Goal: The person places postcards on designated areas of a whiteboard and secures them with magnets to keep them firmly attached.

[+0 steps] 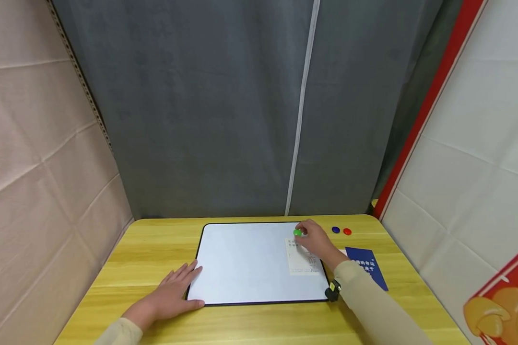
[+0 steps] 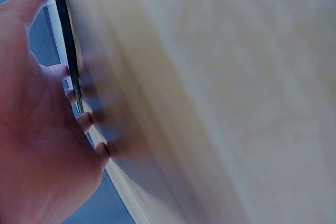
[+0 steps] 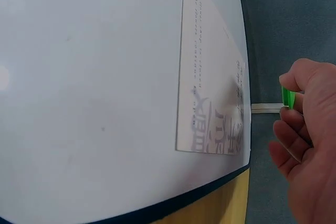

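A whiteboard (image 1: 241, 263) with a black rim lies flat on the wooden table. My left hand (image 1: 172, 291) rests at its left edge, fingers straight and spread, fingertips and thumb touching the rim; in the left wrist view the palm (image 2: 42, 114) shows beside that dark edge. My right hand (image 1: 315, 239) pinches a round green magnet (image 1: 298, 232) between thumb and fingers over the board's upper right. Below it a white printed card (image 1: 300, 261) lies on the board, partly covered by the hand in the head view. The right wrist view shows the green magnet (image 3: 287, 97) above the board's surface.
A blue magnet (image 1: 335, 230) and a red magnet (image 1: 347, 231) lie on the table right of the board. Nearer stands out a dark blue card (image 1: 368, 266), partly under the right forearm. A grey curtain (image 1: 216, 120) hangs behind the table, with pale cloth on both sides.
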Demonstrator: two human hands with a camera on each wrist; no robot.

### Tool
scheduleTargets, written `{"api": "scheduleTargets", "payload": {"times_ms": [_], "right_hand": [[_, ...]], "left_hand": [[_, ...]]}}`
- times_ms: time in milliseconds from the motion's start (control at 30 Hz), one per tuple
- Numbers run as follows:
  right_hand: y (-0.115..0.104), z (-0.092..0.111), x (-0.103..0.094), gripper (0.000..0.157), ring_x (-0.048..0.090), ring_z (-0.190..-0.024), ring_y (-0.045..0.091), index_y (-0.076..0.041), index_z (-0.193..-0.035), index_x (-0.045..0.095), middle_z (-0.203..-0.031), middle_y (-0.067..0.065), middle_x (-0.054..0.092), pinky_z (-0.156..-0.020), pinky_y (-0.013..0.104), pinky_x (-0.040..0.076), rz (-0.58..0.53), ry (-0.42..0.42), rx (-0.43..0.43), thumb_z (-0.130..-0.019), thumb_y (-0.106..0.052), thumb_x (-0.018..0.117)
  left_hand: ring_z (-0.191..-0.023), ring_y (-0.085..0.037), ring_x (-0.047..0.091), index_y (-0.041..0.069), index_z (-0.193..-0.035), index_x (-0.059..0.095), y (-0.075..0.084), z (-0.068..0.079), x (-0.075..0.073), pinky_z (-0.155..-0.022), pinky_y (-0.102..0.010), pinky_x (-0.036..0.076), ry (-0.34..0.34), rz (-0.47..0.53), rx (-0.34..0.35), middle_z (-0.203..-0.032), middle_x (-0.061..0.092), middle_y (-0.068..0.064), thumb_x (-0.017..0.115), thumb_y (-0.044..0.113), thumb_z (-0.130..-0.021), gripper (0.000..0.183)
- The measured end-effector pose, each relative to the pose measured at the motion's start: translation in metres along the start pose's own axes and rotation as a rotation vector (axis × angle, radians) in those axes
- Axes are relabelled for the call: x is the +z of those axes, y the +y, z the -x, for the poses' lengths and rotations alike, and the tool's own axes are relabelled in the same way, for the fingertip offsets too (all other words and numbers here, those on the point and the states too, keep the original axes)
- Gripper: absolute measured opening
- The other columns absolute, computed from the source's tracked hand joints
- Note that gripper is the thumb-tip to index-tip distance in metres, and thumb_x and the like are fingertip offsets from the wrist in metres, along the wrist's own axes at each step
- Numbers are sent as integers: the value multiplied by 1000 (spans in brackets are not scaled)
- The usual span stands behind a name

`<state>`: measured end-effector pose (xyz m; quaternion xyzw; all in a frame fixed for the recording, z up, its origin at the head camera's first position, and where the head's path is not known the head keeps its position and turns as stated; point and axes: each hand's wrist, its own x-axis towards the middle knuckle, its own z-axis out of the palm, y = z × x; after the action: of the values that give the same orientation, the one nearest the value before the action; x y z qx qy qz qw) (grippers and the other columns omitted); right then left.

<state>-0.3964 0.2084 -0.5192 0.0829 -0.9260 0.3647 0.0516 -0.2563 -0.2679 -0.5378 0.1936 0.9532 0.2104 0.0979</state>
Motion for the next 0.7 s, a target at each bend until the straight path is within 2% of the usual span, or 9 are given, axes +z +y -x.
{"api": "scheduleTargets", "payload": {"times_ms": [367,700], "right_hand": [[9,-3,3,31,61,-110,27,-7,-129,73,-121,6,66,-106,49,58,35,-25,38,-101,-16,83],[16,-4,5,32,61,-106,27,-6,-129,74,-118,8,66,-105,50,58,75,-27,40,-100,-14,82]], "left_hand": [[-166,-50,19,9,-173,38,-2,-2,2,-129,-76,12,3,-3,9,-183,23,-14,72,74,-96,106],[-166,-48,20,11,-172,39,-3,-1,3,-130,-75,13,11,-19,-6,-183,22,-13,72,77,-94,108]]}}
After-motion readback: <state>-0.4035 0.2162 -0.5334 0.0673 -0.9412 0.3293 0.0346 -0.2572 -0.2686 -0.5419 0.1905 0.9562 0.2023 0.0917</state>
